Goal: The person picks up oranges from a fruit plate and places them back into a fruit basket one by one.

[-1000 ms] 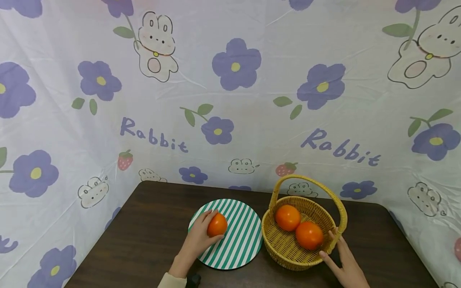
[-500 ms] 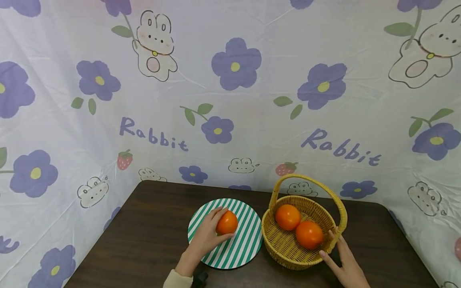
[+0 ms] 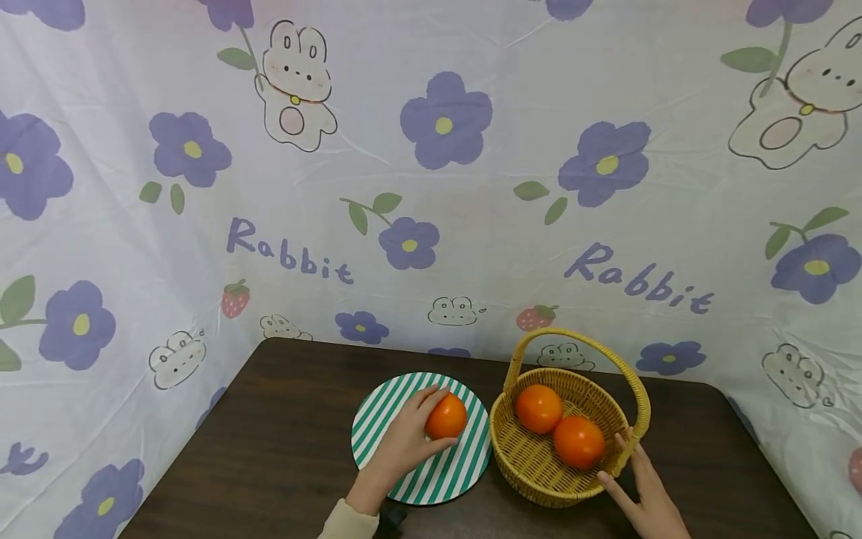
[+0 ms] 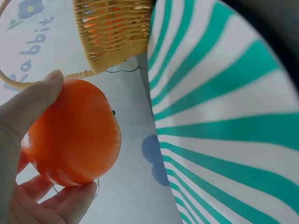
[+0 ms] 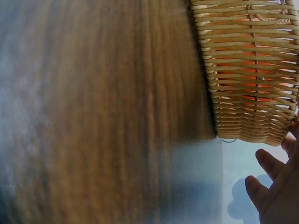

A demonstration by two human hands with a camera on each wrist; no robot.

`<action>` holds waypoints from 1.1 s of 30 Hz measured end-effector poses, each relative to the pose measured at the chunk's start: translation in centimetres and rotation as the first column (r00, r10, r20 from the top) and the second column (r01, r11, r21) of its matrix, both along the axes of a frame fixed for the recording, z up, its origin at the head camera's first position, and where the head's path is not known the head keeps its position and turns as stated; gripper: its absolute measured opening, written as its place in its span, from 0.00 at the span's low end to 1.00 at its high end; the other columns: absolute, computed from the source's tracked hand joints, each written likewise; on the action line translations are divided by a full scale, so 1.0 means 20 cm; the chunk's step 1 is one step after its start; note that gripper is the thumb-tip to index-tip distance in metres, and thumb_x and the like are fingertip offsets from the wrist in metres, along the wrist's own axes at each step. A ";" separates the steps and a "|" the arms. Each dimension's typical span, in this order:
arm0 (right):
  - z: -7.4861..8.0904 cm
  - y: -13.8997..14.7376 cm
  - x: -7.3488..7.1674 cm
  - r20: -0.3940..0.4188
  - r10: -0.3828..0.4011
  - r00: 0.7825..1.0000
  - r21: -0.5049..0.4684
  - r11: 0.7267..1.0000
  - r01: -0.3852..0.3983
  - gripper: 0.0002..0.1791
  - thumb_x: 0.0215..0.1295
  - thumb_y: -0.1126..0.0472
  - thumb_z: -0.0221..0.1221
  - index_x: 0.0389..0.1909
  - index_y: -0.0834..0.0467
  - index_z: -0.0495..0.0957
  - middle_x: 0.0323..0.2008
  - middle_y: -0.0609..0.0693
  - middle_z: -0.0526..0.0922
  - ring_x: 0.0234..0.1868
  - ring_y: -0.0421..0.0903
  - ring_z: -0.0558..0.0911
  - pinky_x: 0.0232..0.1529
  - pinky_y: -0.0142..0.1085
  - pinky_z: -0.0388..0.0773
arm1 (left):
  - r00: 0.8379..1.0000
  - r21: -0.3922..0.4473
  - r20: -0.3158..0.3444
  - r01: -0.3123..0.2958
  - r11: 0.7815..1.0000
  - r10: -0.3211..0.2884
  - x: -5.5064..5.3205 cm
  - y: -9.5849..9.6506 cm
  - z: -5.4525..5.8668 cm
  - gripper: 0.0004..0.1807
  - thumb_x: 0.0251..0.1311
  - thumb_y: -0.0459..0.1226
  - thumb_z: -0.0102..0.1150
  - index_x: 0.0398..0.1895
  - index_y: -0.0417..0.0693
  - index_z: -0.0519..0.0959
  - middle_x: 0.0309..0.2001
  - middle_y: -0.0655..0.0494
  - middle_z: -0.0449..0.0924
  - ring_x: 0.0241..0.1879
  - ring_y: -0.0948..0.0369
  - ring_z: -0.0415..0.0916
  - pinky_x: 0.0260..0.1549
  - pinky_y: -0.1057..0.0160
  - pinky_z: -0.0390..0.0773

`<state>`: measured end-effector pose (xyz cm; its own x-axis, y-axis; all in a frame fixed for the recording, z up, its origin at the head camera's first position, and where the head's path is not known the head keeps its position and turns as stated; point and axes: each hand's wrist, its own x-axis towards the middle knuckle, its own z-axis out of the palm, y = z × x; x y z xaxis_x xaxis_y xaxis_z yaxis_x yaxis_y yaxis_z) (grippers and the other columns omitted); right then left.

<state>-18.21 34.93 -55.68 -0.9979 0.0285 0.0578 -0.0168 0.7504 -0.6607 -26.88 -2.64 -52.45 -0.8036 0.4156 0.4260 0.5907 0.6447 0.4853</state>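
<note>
My left hand (image 3: 406, 442) holds an orange persimmon (image 3: 447, 416) between thumb and fingers. It appears over the right part of a round green-and-white striped mat (image 3: 377, 419). Close up in the left wrist view, the persimmon (image 4: 77, 135) is smooth and glossy, with a small dark tip, and shows apart from the striped surface (image 4: 224, 126). A yellow wicker basket (image 3: 525, 457) stands to the right with two more persimmons (image 3: 579, 442) inside. My right hand (image 3: 643, 486) grips the basket's right rim by the handle base, thumb in front; some of its fingers (image 5: 268, 163) extend off the weave.
All this stands on a dark wooden table (image 3: 269, 434). Behind it hangs a white cloth (image 3: 485, 224) printed with rabbits and purple flowers. The basket's tall arched handle (image 3: 586, 338) rises above its opening, and its left side is close to the mat's right edge.
My left hand has moved to the right across the mat with the persimmon, toward the basket. The right hand and the basket have stayed in place.
</note>
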 end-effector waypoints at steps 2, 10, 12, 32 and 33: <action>0.00 0.00 0.00 0.000 -0.002 1.000 0.005 1.000 0.002 0.41 0.61 0.41 0.45 0.68 0.46 0.33 0.66 0.63 0.32 0.62 0.69 0.44 0.47 0.68 0.50 | 1.000 0.004 -0.008 0.009 1.000 -0.009 0.00 0.02 0.02 0.41 0.42 0.59 0.58 0.62 0.62 0.59 0.61 0.54 0.58 0.55 0.57 0.63 0.46 0.57 0.72; 0.02 -0.01 0.00 0.034 -0.008 0.999 -0.004 1.000 0.008 0.42 0.61 0.40 0.45 0.67 0.46 0.31 0.66 0.63 0.31 0.62 0.69 0.43 0.47 0.68 0.49 | 1.000 0.009 -0.019 0.022 1.000 -0.022 0.01 0.09 0.07 0.42 0.42 0.62 0.54 0.63 0.70 0.54 0.62 0.57 0.57 0.56 0.58 0.62 0.45 0.60 0.73; 0.03 -0.01 0.00 0.022 -0.002 1.000 -0.003 1.000 0.003 0.42 0.61 0.40 0.45 0.67 0.46 0.31 0.66 0.63 0.31 0.62 0.69 0.43 0.47 0.68 0.49 | 0.999 0.023 -0.022 0.036 0.999 -0.035 0.01 0.10 0.08 0.42 0.42 0.60 0.57 0.63 0.70 0.54 0.62 0.56 0.58 0.57 0.58 0.62 0.46 0.59 0.73; 0.00 -0.01 -0.03 -0.070 0.006 0.998 0.014 1.000 -0.005 0.43 0.61 0.44 0.47 0.67 0.46 0.30 0.67 0.59 0.35 0.63 0.67 0.43 0.48 0.66 0.51 | 0.986 0.053 -0.032 0.165 0.985 -0.163 0.01 0.25 0.15 0.42 0.44 0.55 0.60 0.64 0.69 0.53 0.62 0.55 0.58 0.55 0.59 0.64 0.43 0.63 0.74; 0.00 -0.01 -0.03 -0.070 0.006 0.998 0.015 1.000 -0.005 0.43 0.61 0.44 0.47 0.67 0.46 0.30 0.67 0.59 0.35 0.63 0.66 0.43 0.48 0.66 0.51 | 0.985 0.055 -0.030 0.172 0.984 -0.170 0.01 0.25 0.15 0.42 0.44 0.56 0.59 0.64 0.69 0.53 0.62 0.54 0.58 0.55 0.59 0.64 0.43 0.63 0.74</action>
<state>-18.82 34.70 -55.66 -0.9915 0.0214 0.1281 -0.0671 0.7600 -0.6464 -26.76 2.44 -49.41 -0.7117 0.5205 0.4718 0.7021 0.5048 0.5021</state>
